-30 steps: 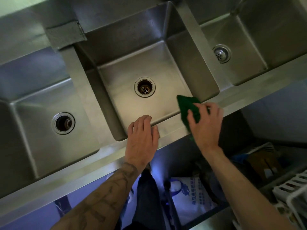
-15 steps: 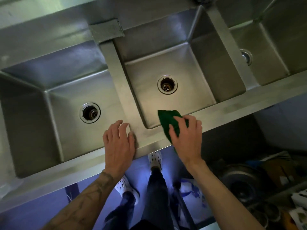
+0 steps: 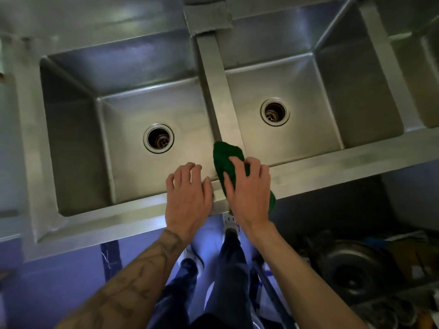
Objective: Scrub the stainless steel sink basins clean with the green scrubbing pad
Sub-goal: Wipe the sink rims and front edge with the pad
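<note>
Holding 1 drain [image 3: 158, 138] each: 2 basins [image 3: 71, 143].

No legible text, label, brand, number or sign on the sink basins [image 3: 133, 172] or the clutter [image 3: 351, 269] at four o'clock.

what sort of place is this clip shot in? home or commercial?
Probably a commercial kitchen's wash-up area. The steel sink is one long unit with several deep basins in a row, and what look like large metal pots are stored under it. The right hand grips a green pad.
</note>
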`<act>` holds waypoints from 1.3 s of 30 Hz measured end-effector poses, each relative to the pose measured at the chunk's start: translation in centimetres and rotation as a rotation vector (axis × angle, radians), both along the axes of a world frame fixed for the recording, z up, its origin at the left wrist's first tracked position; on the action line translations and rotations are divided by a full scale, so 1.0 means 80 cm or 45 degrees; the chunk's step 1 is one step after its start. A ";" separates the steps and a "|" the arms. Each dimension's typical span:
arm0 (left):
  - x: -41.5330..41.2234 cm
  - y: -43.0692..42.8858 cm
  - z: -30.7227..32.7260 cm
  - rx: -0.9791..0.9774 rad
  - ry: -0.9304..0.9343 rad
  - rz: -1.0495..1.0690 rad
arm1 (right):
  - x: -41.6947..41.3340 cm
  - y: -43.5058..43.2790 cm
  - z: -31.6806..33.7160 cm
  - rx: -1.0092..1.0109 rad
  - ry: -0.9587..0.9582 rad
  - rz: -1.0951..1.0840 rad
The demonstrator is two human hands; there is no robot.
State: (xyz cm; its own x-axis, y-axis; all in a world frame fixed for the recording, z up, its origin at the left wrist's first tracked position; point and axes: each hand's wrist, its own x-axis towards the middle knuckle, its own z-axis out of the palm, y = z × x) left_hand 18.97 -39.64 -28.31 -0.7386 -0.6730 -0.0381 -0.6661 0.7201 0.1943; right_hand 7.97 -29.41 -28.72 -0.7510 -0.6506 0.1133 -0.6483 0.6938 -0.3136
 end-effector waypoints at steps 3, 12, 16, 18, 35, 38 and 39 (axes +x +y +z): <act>0.002 -0.002 -0.009 -0.021 0.013 -0.005 | -0.040 -0.037 0.002 -0.032 -0.048 0.000; 0.004 0.000 -0.018 -0.030 0.071 0.012 | -0.042 -0.038 -0.005 -0.045 -0.075 -0.010; 0.002 -0.003 -0.019 -0.009 0.078 0.007 | -0.123 -0.152 -0.001 -0.084 -0.040 0.049; 0.002 -0.003 -0.019 0.003 0.073 0.010 | -0.165 -0.199 0.004 -0.046 -0.035 0.087; 0.001 -0.002 -0.024 0.018 0.102 0.017 | -0.218 -0.279 0.003 -0.080 -0.019 0.121; 0.002 -0.001 -0.023 0.022 0.113 0.011 | -0.207 -0.260 -0.002 -0.070 0.025 0.173; 0.002 -0.001 -0.022 0.027 0.117 0.010 | -0.211 -0.263 -0.001 -0.070 0.031 0.189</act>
